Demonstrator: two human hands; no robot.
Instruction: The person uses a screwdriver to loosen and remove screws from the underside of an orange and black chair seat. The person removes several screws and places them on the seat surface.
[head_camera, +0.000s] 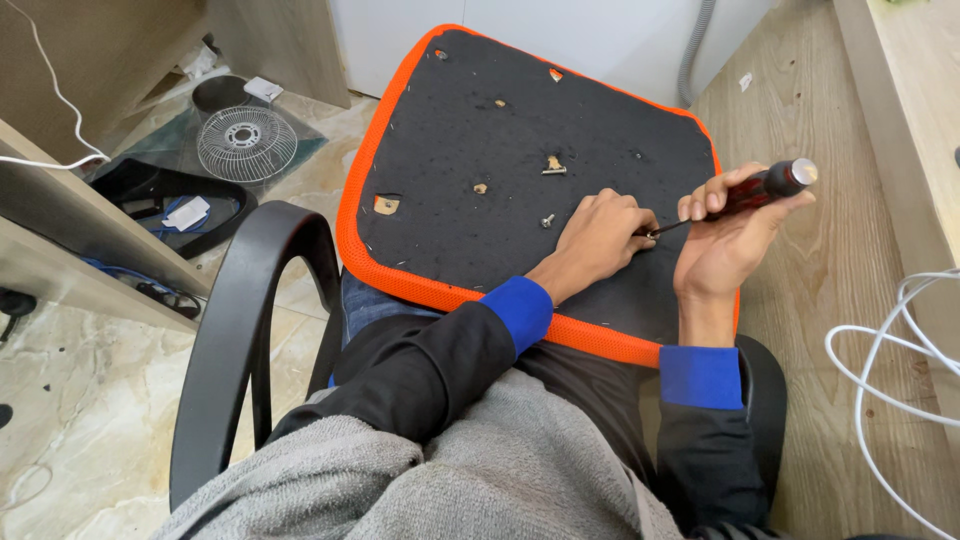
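Your right hand (722, 240) grips a screwdriver (752, 192) by its dark red handle, the tip near the right edge of the black seat cushion (520, 140). Your left hand (598, 235) rests on the cushion, fingers curled at the tip; a loose screw (547, 220) lies just beside it.

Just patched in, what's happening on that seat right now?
A seated person has an upturned chair seat, black with an orange rim, across the lap. The right hand holds a screwdriver, tip angled down to the black underside. The left hand rests at the tip. A loose screw lies nearby.
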